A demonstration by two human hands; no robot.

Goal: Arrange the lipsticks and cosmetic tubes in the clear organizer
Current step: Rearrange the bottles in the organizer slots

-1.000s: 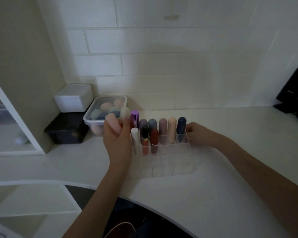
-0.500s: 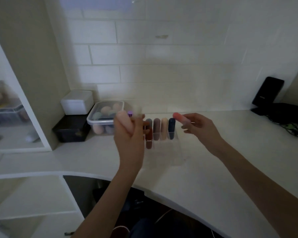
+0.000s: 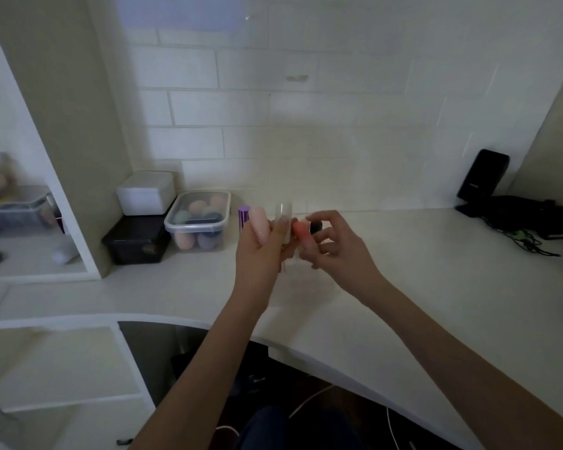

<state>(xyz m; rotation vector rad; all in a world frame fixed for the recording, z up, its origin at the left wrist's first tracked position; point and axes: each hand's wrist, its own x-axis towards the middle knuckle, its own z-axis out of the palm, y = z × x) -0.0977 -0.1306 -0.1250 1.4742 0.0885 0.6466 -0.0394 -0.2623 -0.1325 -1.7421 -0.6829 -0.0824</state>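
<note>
Holding several cosmetic tubes at once, the left hand (image 3: 262,251) is raised above a pale countertop (image 3: 420,287), fingers curled round a pale pink tube (image 3: 260,226), with a purple tube (image 3: 243,217) showing just behind it and a clear-capped tube (image 3: 284,219) standing upright on its inner side. Just to the right of it, almost touching, the right hand (image 3: 333,246) pinches a coral-pink tube (image 3: 301,233) between thumb and fingertips, tilted toward the left hand. A dark tube top (image 3: 316,226) peeks out behind the right hand's fingers. The clear organizer (image 3: 293,271) sits on the countertop directly under and behind both hands; it is blurred and mostly hidden, so its compartments cannot be made out. Beyond the left hand stands a lidded clear tub (image 3: 198,222) of coloured makeup sponges, next to a white box (image 3: 145,193) stacked on a black box (image 3: 137,240).
</note>
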